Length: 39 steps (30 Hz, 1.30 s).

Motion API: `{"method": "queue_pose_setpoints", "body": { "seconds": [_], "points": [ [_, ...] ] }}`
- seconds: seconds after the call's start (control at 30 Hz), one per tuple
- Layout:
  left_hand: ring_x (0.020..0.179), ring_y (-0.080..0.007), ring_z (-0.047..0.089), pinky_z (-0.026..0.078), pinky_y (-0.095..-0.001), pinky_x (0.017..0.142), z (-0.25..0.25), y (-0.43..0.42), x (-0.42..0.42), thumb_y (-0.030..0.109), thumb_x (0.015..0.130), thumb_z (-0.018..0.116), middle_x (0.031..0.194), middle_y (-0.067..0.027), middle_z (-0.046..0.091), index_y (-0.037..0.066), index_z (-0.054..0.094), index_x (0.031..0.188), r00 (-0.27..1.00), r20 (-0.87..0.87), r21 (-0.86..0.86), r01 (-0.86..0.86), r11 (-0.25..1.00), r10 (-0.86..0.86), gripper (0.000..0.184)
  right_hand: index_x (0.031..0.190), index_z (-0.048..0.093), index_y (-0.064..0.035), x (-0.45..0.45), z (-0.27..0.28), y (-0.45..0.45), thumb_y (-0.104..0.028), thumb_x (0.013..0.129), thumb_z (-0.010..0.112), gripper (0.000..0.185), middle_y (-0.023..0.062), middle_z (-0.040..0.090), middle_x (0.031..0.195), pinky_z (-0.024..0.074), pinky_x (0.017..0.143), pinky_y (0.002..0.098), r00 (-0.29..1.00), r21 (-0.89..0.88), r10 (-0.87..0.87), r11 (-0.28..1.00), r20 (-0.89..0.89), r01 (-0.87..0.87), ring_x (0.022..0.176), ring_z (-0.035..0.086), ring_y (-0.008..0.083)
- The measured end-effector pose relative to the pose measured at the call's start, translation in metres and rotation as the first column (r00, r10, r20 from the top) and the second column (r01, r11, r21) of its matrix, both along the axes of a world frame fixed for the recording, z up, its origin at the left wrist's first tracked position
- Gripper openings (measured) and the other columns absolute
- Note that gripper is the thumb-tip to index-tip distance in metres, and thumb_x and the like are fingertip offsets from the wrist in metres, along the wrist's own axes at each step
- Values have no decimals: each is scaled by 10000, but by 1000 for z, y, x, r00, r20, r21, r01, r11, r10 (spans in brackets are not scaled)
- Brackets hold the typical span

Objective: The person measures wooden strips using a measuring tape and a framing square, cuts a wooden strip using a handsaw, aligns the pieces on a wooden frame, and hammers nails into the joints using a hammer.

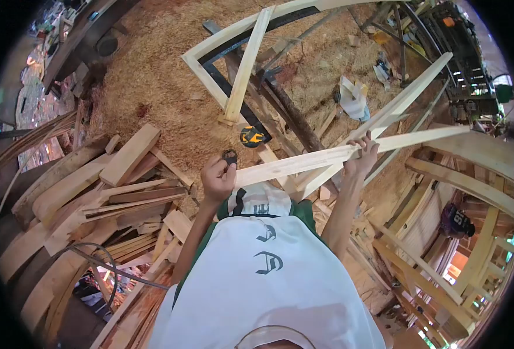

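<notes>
My right hand (362,152) is wrapped round a long pale wooden plank (298,164), which slants across in front of my body. The near end of the plank lies against my left hand (217,179). That hand is closed, with a small dark object (229,156) at its fingertips, too small to name. Just beyond, a yellow and black tape measure (251,136) sits at the corner of a pale wooden frame (206,79). A wooden crosspiece (249,64) spans this frame.
Stacked lumber (130,156) lies on my left, with a cable (114,270) over it. Sawdust (152,70) covers the ground. Another long board (411,93) and a white bag (353,99) are ahead. At the far right a person (456,221) is near wooden framing (466,186).
</notes>
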<state>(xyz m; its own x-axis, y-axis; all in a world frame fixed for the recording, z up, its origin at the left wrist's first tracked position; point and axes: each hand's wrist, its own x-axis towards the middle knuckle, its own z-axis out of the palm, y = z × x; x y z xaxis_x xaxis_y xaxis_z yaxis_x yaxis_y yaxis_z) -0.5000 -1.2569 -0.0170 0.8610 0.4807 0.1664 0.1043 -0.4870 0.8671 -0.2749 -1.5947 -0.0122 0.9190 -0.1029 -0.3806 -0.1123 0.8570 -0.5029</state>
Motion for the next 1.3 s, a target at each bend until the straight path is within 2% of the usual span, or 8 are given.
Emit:
{"method": "queue_pose_setpoints", "body": {
  "seconds": [0.53,0.6,0.63,0.83,1.0,1.07,1.13,1.3],
  "points": [
    [715,-265,578,446,-384,654,-18,-6,27,265,852,749,757,-124,574,20,673,890,911,-329,-223,181,958,-249,260,1017,485,-108,-14,-8,-38,-363,1080,479,262,-43,337,725,350,538,264,972,-284,-225,929,75,237,587,335,89],
    [813,-308,609,467,-418,701,28,-15,30,234,829,752,837,-125,598,63,693,931,953,-238,295,256,921,-188,207,998,477,-104,-19,-3,-38,-329,1078,494,239,-36,355,720,345,497,279,963,-224,-261,944,-63,241,570,342,96],
    [813,-308,609,467,-418,701,34,-21,32,234,829,752,837,-125,598,63,693,931,951,-240,299,264,917,-195,207,998,477,-104,-21,-3,-39,-329,1078,494,239,-36,355,720,345,497,279,961,-220,-269,943,-66,249,570,342,96],
    [833,-334,632,505,-412,719,35,-39,29,152,853,707,901,-134,635,76,680,1032,914,-162,131,393,910,-371,196,956,463,-84,-12,36,-14,-247,1063,522,204,-24,384,736,369,491,283,961,-336,-274,908,-28,249,578,373,109],
    [815,-273,671,520,-375,699,9,-67,67,99,878,710,934,-132,679,31,642,1112,906,-198,-236,325,916,-373,254,968,557,-45,27,158,-6,-225,1043,545,195,-6,441,712,409,479,311,965,-631,-207,729,164,263,573,464,125],
    [743,-144,601,467,-291,626,38,-85,95,79,878,730,851,-44,637,49,621,1123,886,-133,64,455,888,-444,270,975,564,-27,37,206,-3,-213,1039,550,197,-1,452,700,408,464,311,950,-688,-120,664,290,293,538,460,127],
    [718,-60,486,413,-251,615,72,-88,123,77,887,738,838,30,567,69,610,1113,917,-47,-364,353,862,-395,260,1002,598,-5,46,241,-11,-218,1034,563,218,-2,468,691,386,464,287,945,-775,-6,570,328,273,529,453,109],
    [675,-41,446,410,-200,630,226,-3,184,279,978,676,888,23,571,5,547,1322,843,528,-302,302,904,-104,458,993,671,9,31,277,-10,-231,1007,615,247,-12,512,667,348,481,249,935,-898,124,344,333,275,551,468,55]
  ]
}}
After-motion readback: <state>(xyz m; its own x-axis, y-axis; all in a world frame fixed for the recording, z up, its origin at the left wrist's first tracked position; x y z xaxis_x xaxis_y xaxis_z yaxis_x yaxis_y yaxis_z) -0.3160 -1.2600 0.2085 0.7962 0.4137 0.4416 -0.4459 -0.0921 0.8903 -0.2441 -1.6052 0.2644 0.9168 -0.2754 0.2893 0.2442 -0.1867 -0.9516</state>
